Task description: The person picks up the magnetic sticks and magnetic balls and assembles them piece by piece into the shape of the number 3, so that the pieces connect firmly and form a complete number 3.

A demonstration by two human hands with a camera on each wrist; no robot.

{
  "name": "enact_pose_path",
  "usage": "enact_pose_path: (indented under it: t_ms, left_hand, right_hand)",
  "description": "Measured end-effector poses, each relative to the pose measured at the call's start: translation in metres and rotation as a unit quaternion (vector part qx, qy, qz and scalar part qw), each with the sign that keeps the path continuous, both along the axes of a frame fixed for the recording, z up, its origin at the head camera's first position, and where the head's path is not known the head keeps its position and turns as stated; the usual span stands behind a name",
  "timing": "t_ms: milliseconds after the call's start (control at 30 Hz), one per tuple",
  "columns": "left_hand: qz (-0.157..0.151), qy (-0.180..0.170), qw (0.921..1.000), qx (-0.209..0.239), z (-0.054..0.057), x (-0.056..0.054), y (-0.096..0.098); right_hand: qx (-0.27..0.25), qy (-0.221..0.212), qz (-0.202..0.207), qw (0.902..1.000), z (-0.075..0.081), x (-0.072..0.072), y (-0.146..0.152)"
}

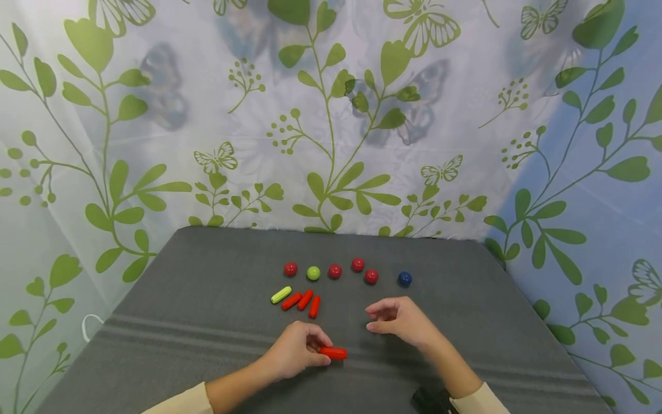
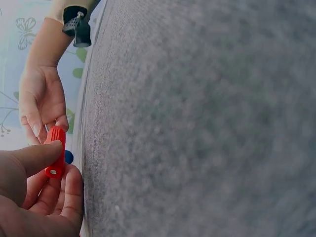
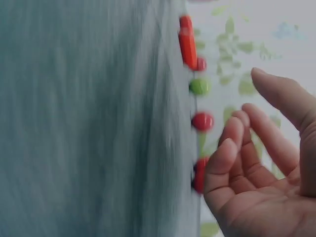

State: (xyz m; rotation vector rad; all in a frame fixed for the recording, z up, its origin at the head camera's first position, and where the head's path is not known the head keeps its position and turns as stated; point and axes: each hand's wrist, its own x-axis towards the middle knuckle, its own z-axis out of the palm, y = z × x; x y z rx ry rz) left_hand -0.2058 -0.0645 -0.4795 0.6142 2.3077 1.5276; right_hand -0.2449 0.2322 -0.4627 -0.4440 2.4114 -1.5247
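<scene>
My left hand (image 1: 304, 351) pinches a red ribbed tube-shaped bead (image 1: 333, 353) between thumb and fingers over the near part of the table. In the left wrist view, the red bead (image 2: 58, 148) shows lengthwise grooves and a small pale hole in its end. To the right and slightly farther off, my right hand (image 1: 400, 322) hovers with loosely bent fingers and holds nothing. The right wrist view shows this hand (image 3: 256, 182) with its thumb apart from the fingers. Beyond the left hand lie a yellow-green tube bead (image 1: 281, 295) and three red tube beads (image 1: 305, 299).
Farther back sit several red balls (image 1: 335, 271), a green ball (image 1: 313, 273) and a blue ball (image 1: 405, 279). Grey cloth covers the table (image 1: 217, 264). A leaf-patterned curtain (image 1: 248, 126) hangs behind it. A dark object (image 1: 431, 401) is by the right sleeve.
</scene>
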Motion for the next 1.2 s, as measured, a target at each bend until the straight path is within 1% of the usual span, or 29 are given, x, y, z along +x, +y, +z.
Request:
enact_pose_path:
  t_ms: [200,333,567,667,833,933,1033,1200]
  left_hand:
    - [0.003,-0.041,0.9989,0.023,0.000,0.003,0.000]
    - [0.003,-0.051,0.9982,0.030,0.001,0.005,0.000]
    - [0.007,-0.061,0.9977,0.029,-0.001,0.006,0.002]
    - [0.008,-0.070,0.9970,0.034,-0.002,0.007,0.003]
    - [0.009,-0.060,0.9974,0.038,-0.004,0.009,0.004]
    - [0.009,-0.051,0.9978,0.040,-0.004,0.009,0.005]
    - [0.009,-0.052,0.9977,0.042,-0.004,0.010,0.005]
    - [0.008,-0.055,0.9975,0.044,-0.004,0.012,0.005]
  right_hand:
    - [0.017,0.038,-0.073,0.9964,0.001,-0.017,0.034]
    - [0.024,0.057,-0.120,0.9909,0.002,-0.028,0.056]
    - [0.051,0.096,-0.155,0.9819,-0.003,-0.047,0.080]
    - [0.064,0.103,-0.169,0.9781,-0.006,-0.054,0.087]
    - [0.092,0.107,-0.179,0.9738,-0.011,-0.067,0.094]
    - [0.109,0.112,-0.171,0.9726,-0.015,-0.074,0.098]
    - [0.119,0.110,-0.163,0.9731,-0.017,-0.080,0.101]
    - [0.135,0.090,-0.146,0.9759,-0.018,-0.085,0.103]
